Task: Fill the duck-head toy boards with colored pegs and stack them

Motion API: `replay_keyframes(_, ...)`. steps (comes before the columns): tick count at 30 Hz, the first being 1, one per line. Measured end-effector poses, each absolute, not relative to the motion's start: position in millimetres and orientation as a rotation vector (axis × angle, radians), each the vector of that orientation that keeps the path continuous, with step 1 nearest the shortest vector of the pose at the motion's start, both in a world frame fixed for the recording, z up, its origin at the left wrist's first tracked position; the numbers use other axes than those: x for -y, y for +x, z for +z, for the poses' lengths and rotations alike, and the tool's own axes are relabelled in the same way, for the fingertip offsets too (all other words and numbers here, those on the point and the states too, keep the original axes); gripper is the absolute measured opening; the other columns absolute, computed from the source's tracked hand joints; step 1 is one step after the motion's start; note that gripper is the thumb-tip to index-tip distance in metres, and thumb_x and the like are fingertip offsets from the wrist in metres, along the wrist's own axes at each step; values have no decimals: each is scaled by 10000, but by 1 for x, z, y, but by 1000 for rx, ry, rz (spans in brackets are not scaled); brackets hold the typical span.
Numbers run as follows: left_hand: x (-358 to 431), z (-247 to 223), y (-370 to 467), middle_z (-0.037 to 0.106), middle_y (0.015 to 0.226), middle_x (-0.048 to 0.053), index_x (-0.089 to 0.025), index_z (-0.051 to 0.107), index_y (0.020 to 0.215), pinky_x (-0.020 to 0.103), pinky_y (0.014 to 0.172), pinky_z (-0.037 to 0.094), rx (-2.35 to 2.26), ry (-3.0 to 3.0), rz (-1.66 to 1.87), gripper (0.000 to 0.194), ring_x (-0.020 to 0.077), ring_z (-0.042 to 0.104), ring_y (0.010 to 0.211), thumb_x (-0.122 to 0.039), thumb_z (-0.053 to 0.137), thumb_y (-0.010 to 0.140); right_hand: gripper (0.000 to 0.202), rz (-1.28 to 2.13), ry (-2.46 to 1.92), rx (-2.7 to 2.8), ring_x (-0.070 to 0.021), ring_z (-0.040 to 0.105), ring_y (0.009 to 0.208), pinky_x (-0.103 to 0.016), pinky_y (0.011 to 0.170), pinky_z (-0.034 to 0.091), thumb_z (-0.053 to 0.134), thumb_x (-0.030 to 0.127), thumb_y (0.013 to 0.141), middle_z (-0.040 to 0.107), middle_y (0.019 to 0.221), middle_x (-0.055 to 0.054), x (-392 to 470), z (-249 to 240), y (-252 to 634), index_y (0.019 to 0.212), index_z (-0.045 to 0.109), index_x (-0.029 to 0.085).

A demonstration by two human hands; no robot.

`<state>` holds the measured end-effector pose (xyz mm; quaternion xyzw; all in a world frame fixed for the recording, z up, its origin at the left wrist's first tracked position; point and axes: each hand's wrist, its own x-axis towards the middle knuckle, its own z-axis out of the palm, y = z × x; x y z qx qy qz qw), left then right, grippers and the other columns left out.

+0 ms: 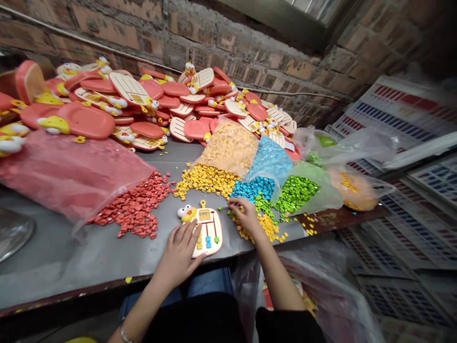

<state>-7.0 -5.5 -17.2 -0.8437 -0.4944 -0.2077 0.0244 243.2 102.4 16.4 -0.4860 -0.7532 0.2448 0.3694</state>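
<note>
A cream toy board with a red rim, a yellow duck-like head with bulging eyes and a small yellow loop lies face up near the table's front edge. Yellow, blue and green pieces sit along its red slots. My left hand rests on its left side, fingers stretched out and thumb by the lower edge. To the right, my right hand is closed in a pinch beside the blue beads and green beads; whatever its fingertips hold is too small to make out. Yellow pieces lie under that hand.
Red beads spill from a pink bag at left. Yellow beads spill from a clear bag, green ones from another bag. Red-backed toy boards are heaped along the brick wall. Printed sheets stand at right.
</note>
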Motion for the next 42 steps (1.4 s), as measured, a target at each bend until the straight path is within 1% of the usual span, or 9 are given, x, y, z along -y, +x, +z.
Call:
replay_keyframes(3,5,-16,-7,384,1501,121,-164,391,1439,456,1108,244,1496,-2638,-623,603,301,327,1372,-427,484,904,144,326,-1384,2123,-229,599,942,-380,870,468,595,119,850,682,950,-89,-131,12,254,903,698,204)
replay_keyframes(7,6,-15,-7,392,1498,107,-206,458,1397,461,1114,236,1455,-2658,-611,515,291,327,1379,-388,486,917,162,284,-1487,2211,-229,607,858,-359,805,486,596,35,799,670,842,-91,-145,8,253,785,674,176)
replay_keyframes(15,7,-11,-6,455,1445,127,-257,549,1313,465,1093,281,1462,-2668,-619,419,279,400,1327,-387,512,916,111,552,-1031,2042,-201,632,932,-346,834,504,578,190,887,681,998,-74,-103,12,211,907,686,210)
replay_keyframes(18,7,-9,-6,451,1446,132,-256,538,1324,473,1097,279,1464,-2686,-597,431,282,393,1329,-386,521,914,136,468,-1017,2159,-219,600,954,-380,852,476,562,171,894,680,944,-74,-98,4,198,876,691,208)
replay_keyframes(21,7,-8,-6,451,1446,126,-263,522,1338,464,1095,291,1486,-2694,-596,442,274,395,1328,-387,523,914,89,314,-1118,2195,-265,534,1061,-455,941,381,621,179,864,682,885,-63,-94,-1,197,824,690,220)
replay_keyframes(23,7,-8,-5,457,1440,120,-267,528,1332,450,1086,307,1515,-2689,-607,439,270,408,1317,-393,528,911,81,303,-1163,2215,-262,531,1036,-455,938,356,636,177,851,671,868,-58,-87,0,199,807,685,225)
replay_keyframes(29,7,-6,-6,442,1458,99,-250,484,1372,437,1105,287,1530,-2731,-632,477,264,395,1328,-400,507,920,88,575,-1106,2107,-219,594,918,-382,846,421,607,160,849,677,895,-53,-67,2,194,870,670,217)
replay_keyframes(38,6,-4,-7,483,1418,117,-181,420,1413,416,1088,300,1539,-2735,-617,573,263,430,1297,-408,532,898,234,852,-970,2140,-226,584,1115,-415,978,418,687,240,821,690,1118,-57,-62,9,200,1055,677,247)
replay_keyframes(42,6,-3,-6,497,1412,101,-183,471,1372,410,1091,290,1558,-2726,-691,532,256,443,1283,-410,533,895,135,816,-1099,2016,-218,633,992,-383,897,474,612,267,880,712,999,-57,-73,17,228,981,695,233)
